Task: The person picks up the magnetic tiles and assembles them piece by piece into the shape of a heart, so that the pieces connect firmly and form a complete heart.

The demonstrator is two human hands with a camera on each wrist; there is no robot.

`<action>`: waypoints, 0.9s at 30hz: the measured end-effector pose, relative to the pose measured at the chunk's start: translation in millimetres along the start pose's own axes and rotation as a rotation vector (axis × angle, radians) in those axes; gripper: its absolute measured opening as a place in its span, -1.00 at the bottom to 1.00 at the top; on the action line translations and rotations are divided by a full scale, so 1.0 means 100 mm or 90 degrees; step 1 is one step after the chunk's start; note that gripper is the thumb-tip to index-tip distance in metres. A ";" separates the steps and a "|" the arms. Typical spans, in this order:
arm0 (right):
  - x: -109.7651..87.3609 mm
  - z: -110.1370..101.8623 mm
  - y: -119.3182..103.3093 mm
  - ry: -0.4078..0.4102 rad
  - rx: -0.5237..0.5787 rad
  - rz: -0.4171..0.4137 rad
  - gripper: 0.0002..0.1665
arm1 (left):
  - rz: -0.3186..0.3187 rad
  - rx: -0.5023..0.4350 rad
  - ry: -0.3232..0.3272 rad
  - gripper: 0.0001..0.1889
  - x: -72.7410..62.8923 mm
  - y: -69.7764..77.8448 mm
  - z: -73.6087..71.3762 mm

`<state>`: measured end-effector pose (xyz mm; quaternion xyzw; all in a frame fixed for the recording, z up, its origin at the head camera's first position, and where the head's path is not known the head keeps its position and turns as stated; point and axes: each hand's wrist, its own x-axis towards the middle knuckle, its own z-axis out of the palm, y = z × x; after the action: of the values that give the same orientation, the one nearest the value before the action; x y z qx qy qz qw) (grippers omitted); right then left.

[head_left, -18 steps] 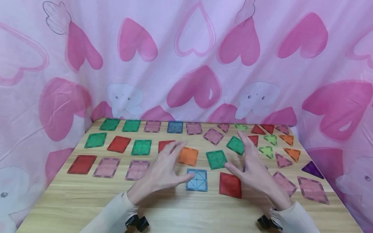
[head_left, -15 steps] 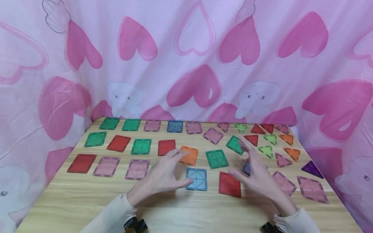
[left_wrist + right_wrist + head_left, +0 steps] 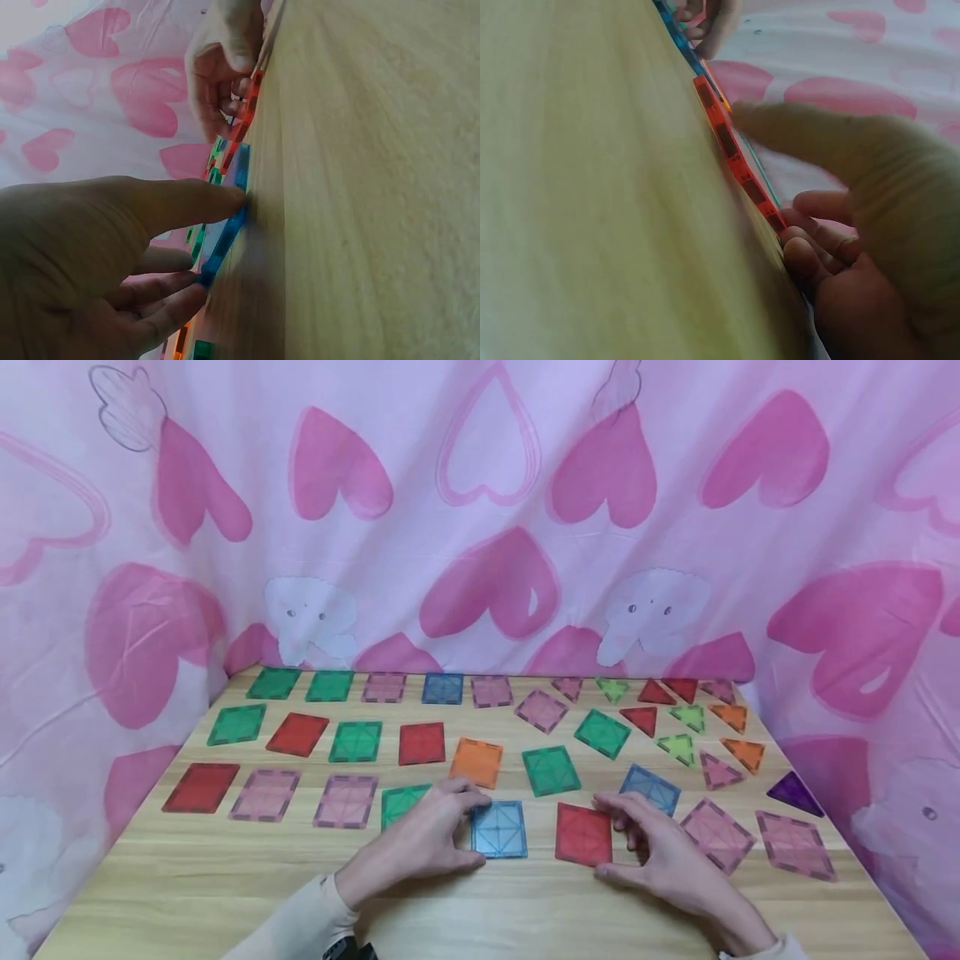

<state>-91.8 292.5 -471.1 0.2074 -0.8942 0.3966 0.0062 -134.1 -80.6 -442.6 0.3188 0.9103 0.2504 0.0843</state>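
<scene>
A light-blue square magnetic tile (image 3: 499, 830) lies near the front middle of the table. My left hand (image 3: 420, 835) pinches it at its left side, thumb at the near edge and fingers at the far corner. To its right is a red square magnetic tile (image 3: 583, 833), apart from the blue one. My right hand (image 3: 667, 860) holds that red tile by its right side, thumb low at the near corner and curled fingers at the far one. In the right wrist view, fingertips (image 3: 791, 225) meet the end of the red tile (image 3: 739, 161).
Close beyond the hands lie an orange tile (image 3: 477, 763), a green tile (image 3: 551, 770) and a darker blue tile (image 3: 651, 789). Rows of square tiles fill the left and back; several triangles, one purple (image 3: 797, 793), lie at right. A pink curtain (image 3: 480, 485) encloses the table (image 3: 480, 918).
Both hands have come down from above the table and closed in on the blue and red tiles. The blue tile has shifted slightly toward me. The head view has turned a little right.
</scene>
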 end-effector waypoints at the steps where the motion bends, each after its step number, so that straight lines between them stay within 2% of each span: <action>1: 0.00 0.00 0.01 -0.005 -0.005 -0.001 -0.05 | -0.006 -0.012 -0.009 -0.23 -0.01 0.00 0.00; 8: 0.00 -0.01 0.05 -0.072 0.016 -0.015 -0.09 | -0.038 -0.077 -0.066 -0.21 -0.05 0.02 -0.04; 15: 0.00 0.03 -0.02 -0.139 0.048 -0.017 -0.14 | -0.041 -0.105 -0.084 -0.23 -0.06 0.09 0.01; 22: -0.03 0.08 -0.07 -0.142 0.058 -0.053 -0.19 | -0.032 -0.119 -0.091 -0.24 -0.03 0.15 0.07; 25: -0.04 0.07 -0.08 -0.141 0.051 -0.060 -0.18 | -0.028 -0.128 -0.099 -0.24 0.01 0.15 0.05; 27: -0.06 0.04 -0.07 -0.145 0.046 -0.060 -0.17 | -0.017 -0.131 -0.090 -0.23 0.05 0.13 0.02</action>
<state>-83.2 287.2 -470.0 0.2930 -0.8636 0.4015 -0.0843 -130.6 -67.4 -437.6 0.3129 0.8756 0.3185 0.1842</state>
